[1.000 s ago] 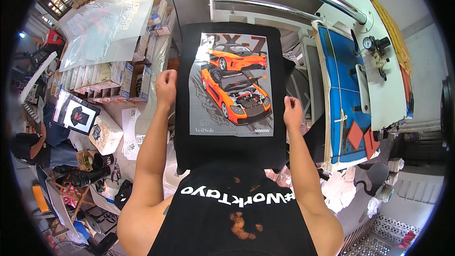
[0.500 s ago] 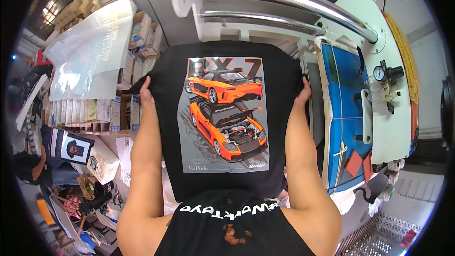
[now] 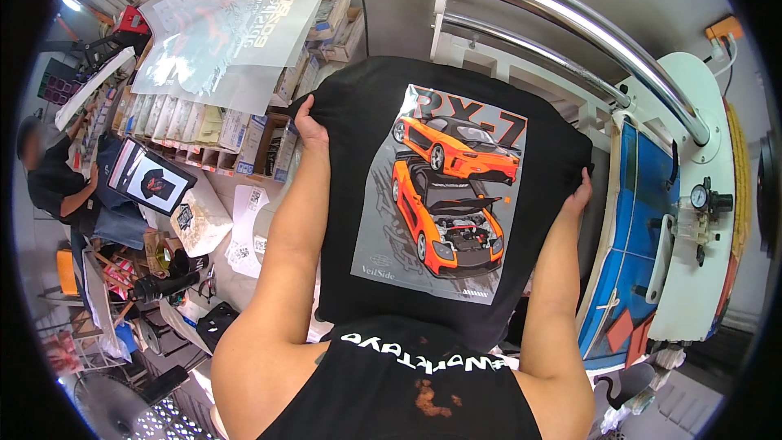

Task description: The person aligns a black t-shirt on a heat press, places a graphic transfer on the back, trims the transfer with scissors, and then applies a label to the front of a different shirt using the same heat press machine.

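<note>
A black T-shirt (image 3: 440, 73) is spread out in front of me, bearing a grey rectangular print (image 3: 383, 236) of two orange sports cars. My left hand (image 3: 312, 122) grips its upper left side, with the fingers partly hidden in the fabric. On the shirt's right side, my right hand (image 3: 580, 189) is closed on the cloth a little lower down. The shirt's near end lies against the front of my own black sleeveless top (image 3: 350, 391). Whatever lies under the shirt is hidden by it.
Behind is a machine with chrome bars (image 3: 570, 16). At right are a blue board (image 3: 631, 195) and pressure gauge (image 3: 699, 195). Left are translucent films (image 3: 220, 24), cartons (image 3: 187, 122), a tablet (image 3: 151, 179) and a person (image 3: 65, 179) at the far edge.
Both hands moved from the sides up to grip the shirt and spread its upper part wider. The view has turned, bringing more of the person at left into sight.
</note>
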The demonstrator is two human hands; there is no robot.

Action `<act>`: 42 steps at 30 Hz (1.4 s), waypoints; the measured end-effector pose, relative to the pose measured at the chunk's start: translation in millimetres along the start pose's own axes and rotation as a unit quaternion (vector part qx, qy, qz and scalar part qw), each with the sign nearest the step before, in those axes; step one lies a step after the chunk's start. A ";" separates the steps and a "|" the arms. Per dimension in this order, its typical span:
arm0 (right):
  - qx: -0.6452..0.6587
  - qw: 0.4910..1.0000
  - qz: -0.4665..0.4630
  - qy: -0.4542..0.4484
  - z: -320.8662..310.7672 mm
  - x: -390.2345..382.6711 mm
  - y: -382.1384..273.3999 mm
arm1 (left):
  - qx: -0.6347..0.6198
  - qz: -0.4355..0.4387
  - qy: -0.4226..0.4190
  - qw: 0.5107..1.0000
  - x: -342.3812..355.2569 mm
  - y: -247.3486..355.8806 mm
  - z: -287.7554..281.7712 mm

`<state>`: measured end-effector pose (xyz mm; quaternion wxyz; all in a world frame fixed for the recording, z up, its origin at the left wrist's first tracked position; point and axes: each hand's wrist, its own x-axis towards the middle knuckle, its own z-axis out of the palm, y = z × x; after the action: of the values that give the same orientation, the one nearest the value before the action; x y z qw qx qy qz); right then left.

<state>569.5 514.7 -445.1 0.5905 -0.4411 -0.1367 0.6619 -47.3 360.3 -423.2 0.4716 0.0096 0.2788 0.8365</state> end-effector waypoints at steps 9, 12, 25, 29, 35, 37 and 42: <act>0.004 0.999 0.054 -0.001 45.7 -43.2 -10.4 | -0.002 -0.040 0.051 0.998 -2.6 19.5 3.4; -0.299 0.949 0.029 0.091 79.1 -106.3 -0.5 | 0.149 -0.021 0.120 0.981 -41.1 29.2 25.0; -0.710 0.547 -0.406 -0.178 48.0 -333.9 84.6 | 0.717 0.290 -0.258 0.580 -250.4 10.5 10.8; -0.702 0.550 -0.418 -0.174 48.0 -338.7 84.9 | 0.721 0.300 -0.260 0.569 -254.8 6.9 8.8; -0.684 0.554 -0.442 -0.174 44.1 -334.3 87.3 | 0.720 0.316 -0.260 0.560 -252.2 2.0 6.5; -0.686 0.550 -0.446 -0.169 42.8 -333.9 86.0 | 0.719 0.321 -0.258 0.560 -253.2 0.4 5.4; -0.689 0.547 -0.446 -0.163 39.4 -332.9 86.4 | 0.715 0.317 -0.262 0.566 -251.4 -2.1 4.9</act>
<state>454.3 204.8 -342.6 0.2922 -0.4792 -0.8241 0.0763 95.3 163.6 -357.9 0.0676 0.6498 0.6292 0.4212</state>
